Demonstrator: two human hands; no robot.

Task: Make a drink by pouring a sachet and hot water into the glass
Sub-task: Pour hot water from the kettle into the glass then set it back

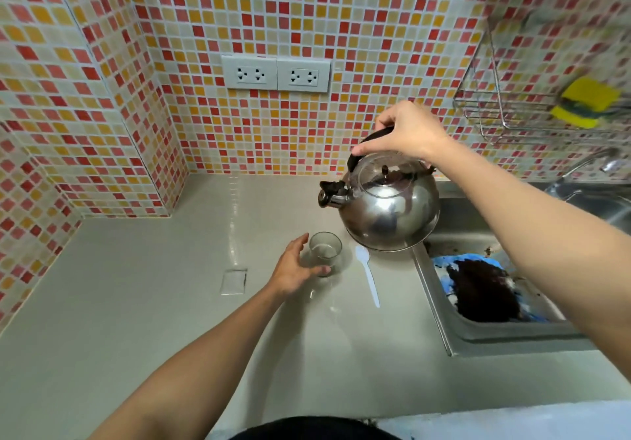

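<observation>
A small clear glass [325, 252] stands on the grey counter [170, 303]. My left hand [294, 267] curls around its left side and base, thumb at the front. My right hand [404, 132] grips the black handle of a steel kettle [386, 207], which hangs just right of the glass, above the counter, with its spout pointing left. A white plastic spoon [368, 275] lies to the right of the glass. A clear sachet [234, 282] lies flat on the counter to the left.
A steel sink [444, 306] at the right holds a blue and dark object [485, 289]. A tap [594, 161] stands behind it. A wire rack with a yellow sponge [589, 101] hangs on the tiled wall. Two sockets [276, 72] sit above the counter.
</observation>
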